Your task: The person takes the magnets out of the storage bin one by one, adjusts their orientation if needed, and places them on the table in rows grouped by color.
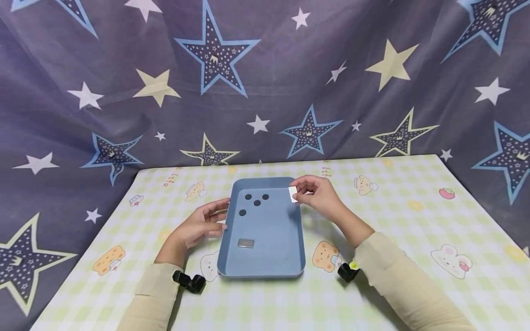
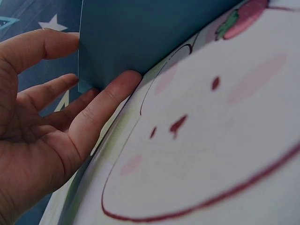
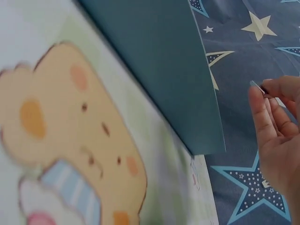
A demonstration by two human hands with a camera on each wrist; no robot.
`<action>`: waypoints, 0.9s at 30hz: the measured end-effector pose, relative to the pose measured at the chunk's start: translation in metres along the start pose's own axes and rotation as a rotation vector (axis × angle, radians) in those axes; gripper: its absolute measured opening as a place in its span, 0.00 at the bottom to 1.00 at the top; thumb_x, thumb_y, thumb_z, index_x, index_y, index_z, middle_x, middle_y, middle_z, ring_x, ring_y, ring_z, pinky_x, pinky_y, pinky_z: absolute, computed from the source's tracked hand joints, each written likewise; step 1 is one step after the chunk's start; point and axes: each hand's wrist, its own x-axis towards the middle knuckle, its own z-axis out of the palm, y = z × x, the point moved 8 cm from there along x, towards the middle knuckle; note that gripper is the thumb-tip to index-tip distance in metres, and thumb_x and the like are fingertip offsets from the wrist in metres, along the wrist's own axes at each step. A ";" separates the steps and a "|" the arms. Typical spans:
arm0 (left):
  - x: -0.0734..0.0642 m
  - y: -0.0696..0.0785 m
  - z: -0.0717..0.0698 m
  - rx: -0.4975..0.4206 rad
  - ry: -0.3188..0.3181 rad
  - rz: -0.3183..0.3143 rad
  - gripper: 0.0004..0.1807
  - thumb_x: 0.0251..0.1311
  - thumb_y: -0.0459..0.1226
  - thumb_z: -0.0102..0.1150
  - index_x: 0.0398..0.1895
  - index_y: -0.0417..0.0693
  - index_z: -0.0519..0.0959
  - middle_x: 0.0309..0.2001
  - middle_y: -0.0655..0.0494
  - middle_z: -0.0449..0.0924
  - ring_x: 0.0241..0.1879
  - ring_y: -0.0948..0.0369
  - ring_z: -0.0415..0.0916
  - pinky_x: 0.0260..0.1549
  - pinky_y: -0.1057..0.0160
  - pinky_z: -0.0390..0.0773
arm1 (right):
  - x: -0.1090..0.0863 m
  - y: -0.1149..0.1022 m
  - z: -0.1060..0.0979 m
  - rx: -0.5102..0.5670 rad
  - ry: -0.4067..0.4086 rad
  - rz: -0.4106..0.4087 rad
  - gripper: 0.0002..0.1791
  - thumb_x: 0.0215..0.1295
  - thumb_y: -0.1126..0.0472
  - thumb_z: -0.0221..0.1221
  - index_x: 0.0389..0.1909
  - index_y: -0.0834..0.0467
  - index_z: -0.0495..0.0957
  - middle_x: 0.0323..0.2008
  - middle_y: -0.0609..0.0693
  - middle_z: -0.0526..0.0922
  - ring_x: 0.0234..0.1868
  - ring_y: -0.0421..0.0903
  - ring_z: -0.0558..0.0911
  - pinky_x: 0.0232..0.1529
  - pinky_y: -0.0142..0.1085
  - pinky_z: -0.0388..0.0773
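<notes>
A blue rectangular tray lies on the table. My left hand touches its left wall with thumb and fingertips; in the left wrist view the fingers meet the tray's outer side. Over the tray's far right corner, my right hand pinches a small white rectangular piece between thumb and fingers. The right wrist view shows that thin piece nearly edge-on at the fingertips. Inside the tray are several small black discs toward the far left and a shiny grey rectangular plate nearer the front.
A green-and-white checked tablecloth with cartoon animals covers the table. Behind it hangs a dark star-patterned curtain. Black wrist cameras, one on the left sleeve and one on the right sleeve, sit close to the cloth.
</notes>
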 end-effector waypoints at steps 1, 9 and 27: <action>0.000 0.000 0.000 0.001 0.000 0.001 0.45 0.53 0.23 0.61 0.75 0.38 0.54 0.72 0.36 0.54 0.68 0.43 0.59 0.51 0.61 0.78 | -0.001 0.001 -0.002 0.005 0.004 -0.005 0.14 0.55 0.78 0.62 0.44 0.70 0.81 0.30 0.59 0.83 0.29 0.46 0.81 0.36 0.47 0.84; 0.001 0.000 0.001 0.003 0.003 -0.002 0.45 0.53 0.23 0.61 0.75 0.38 0.54 0.73 0.36 0.54 0.68 0.43 0.59 0.50 0.60 0.78 | -0.008 0.002 -0.021 0.040 0.068 -0.051 0.14 0.55 0.80 0.62 0.44 0.74 0.79 0.32 0.65 0.81 0.28 0.45 0.81 0.33 0.43 0.85; -0.001 0.003 0.001 0.004 0.004 0.000 0.45 0.53 0.23 0.61 0.75 0.38 0.54 0.72 0.36 0.54 0.68 0.42 0.58 0.51 0.60 0.78 | -0.025 0.007 -0.055 -0.002 0.151 -0.009 0.13 0.56 0.78 0.62 0.44 0.73 0.79 0.32 0.61 0.81 0.29 0.44 0.80 0.33 0.40 0.85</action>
